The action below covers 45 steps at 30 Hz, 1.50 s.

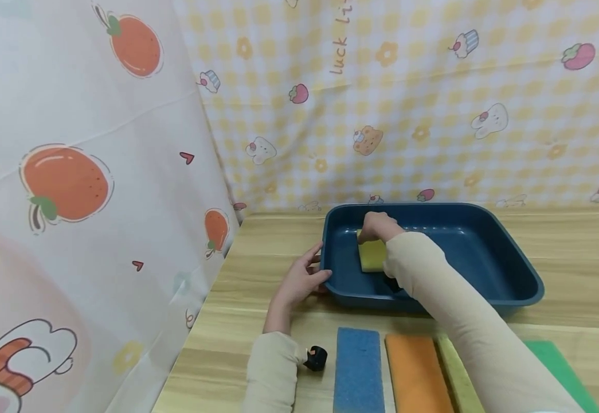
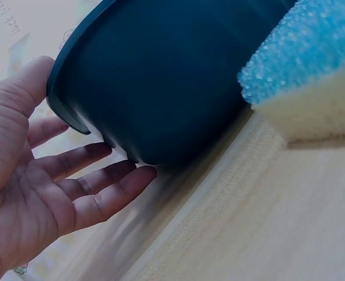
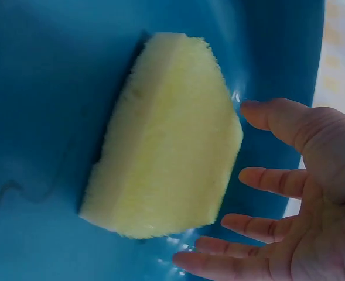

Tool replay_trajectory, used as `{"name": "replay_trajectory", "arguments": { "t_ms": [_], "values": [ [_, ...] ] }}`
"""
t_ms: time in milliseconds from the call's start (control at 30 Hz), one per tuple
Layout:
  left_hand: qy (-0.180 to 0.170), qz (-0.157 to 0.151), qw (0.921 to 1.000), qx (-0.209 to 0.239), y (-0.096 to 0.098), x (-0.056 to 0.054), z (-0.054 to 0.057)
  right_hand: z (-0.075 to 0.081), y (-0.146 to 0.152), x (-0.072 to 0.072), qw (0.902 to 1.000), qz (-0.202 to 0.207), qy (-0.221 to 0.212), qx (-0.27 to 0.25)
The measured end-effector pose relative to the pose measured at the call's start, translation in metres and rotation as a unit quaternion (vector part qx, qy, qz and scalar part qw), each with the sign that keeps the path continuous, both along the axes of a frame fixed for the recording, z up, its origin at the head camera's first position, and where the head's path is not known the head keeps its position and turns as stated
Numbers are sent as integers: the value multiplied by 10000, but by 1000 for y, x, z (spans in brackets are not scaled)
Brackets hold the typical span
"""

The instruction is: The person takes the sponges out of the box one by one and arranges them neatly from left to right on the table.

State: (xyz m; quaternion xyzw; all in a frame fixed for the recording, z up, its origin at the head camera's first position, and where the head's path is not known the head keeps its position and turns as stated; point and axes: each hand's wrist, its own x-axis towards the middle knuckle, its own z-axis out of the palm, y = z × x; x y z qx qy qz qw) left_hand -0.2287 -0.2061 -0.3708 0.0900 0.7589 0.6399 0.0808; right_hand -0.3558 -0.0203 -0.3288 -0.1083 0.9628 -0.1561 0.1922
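A dark blue rectangular basin (image 1: 474, 258) stands on the wooden table. Inside it, toward the left, lies a yellow sponge (image 1: 371, 256), partly covered by my right hand (image 1: 379, 225) in the head view. Up close in the right wrist view, the fingers of that hand (image 3: 313, 193) are spread beside one edge of the sponge (image 3: 166, 140) and are not curled round it. My left hand (image 1: 301, 278) is at the basin's left side. In the left wrist view its thumb meets the rim, while the other fingers (image 2: 113, 199) extend against or close to the outer wall.
In front of the basin lie a blue sponge (image 1: 358, 370), an orange one (image 1: 419, 373), a yellow-green one (image 1: 459, 373) and a green one (image 1: 557, 367). The right forearm crosses above them. A small black device (image 1: 316, 358) sits at the left wrist. Patterned cloth hangs behind and at left.
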Motion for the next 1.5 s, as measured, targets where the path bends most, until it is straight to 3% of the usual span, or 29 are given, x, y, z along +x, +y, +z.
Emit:
{"name": "replay_trajectory", "arguments": {
  "t_ms": [233, 467, 700, 800, 1067, 1267, 1500],
  "values": [
    [53, -58, 10000, -54, 3, -2, 2, -5, 4, 0, 9999, -113, 85, -34],
    [163, -54, 9998, -113, 4, -15, -19, -10, 7, 2, 9992, -345, 110, -153],
    [-17, -191, 9998, -43, 11, -4, 2, -7, 13, 6, 9990, -400, 171, -35],
    [14, -200, 9998, -28, 12, -2, 5, -2, 17, 5, 9993, -331, 186, 50],
    [97, -48, 9999, -46, 5, -16, -17, 25, 33, 8, 9992, -149, 302, 208],
    [127, 101, 9998, -114, -1, -18, -22, 44, 52, 23, 9959, 366, 709, 419],
    [51, 98, 9999, -2, -5, -16, -27, 51, 81, 64, 9918, 724, 974, 388]
  ]
}}
